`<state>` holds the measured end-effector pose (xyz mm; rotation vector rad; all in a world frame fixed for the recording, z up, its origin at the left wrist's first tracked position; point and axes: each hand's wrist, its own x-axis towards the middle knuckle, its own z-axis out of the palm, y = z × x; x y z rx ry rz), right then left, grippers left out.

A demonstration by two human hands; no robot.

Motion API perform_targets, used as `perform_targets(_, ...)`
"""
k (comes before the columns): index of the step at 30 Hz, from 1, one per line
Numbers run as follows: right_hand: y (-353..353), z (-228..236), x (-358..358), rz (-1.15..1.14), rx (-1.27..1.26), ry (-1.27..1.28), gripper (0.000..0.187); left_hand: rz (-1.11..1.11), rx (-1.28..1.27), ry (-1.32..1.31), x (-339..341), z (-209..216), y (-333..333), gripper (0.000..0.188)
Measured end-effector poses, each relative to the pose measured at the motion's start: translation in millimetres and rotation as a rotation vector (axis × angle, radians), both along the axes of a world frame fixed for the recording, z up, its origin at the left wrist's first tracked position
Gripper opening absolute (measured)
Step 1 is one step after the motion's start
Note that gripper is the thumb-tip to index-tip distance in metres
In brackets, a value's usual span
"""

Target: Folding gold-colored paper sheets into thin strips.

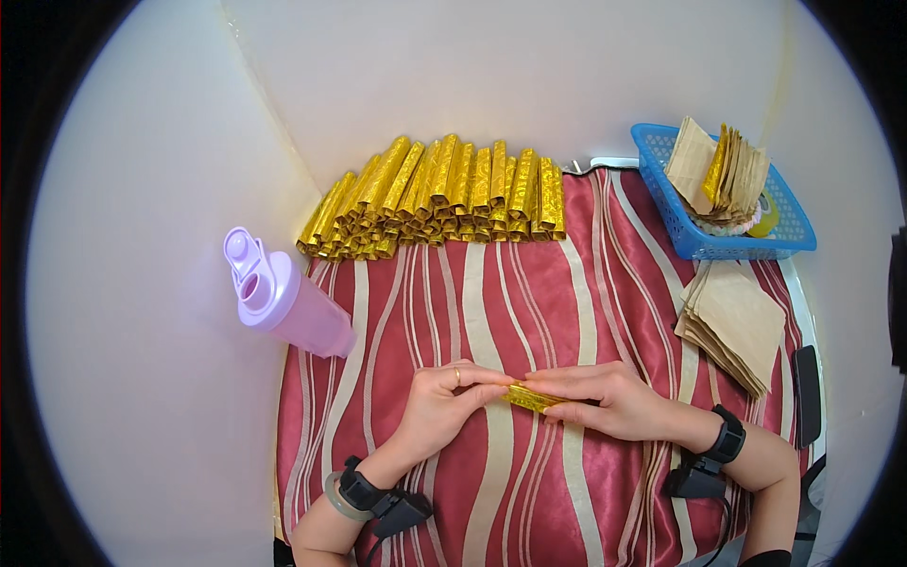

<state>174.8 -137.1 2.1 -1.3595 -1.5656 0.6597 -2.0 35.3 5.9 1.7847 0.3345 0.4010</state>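
Observation:
A small folded piece of gold foil paper (531,399) is between my hands, above the near middle of the striped cloth. My left hand (444,404) pinches its left end between thumb and forefinger. From the other side, my right hand (619,402) grips the right end, fingers along the far edge and thumb along the near one. The fingertips cover both ends of the piece. Farther back lies a pile of finished-looking gold foil tubes (453,189), stacked in several layers with their open ends toward me.
A lilac shaker bottle (295,307) stands at the left edge of the red striped cloth (425,321). At the far right, a blue basket (680,231) holds paper sheets and tape. Brown paper sheets (732,317) lie before it, near a dark phone-like slab (806,397).

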Motion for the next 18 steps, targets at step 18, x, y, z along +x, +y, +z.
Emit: perform_targets(18,0.7,-2.5,19.6,-0.284,0.136,-0.477,0.032,0.271,-0.113,0.12,-5.0,-14.8,10.7,0.013)
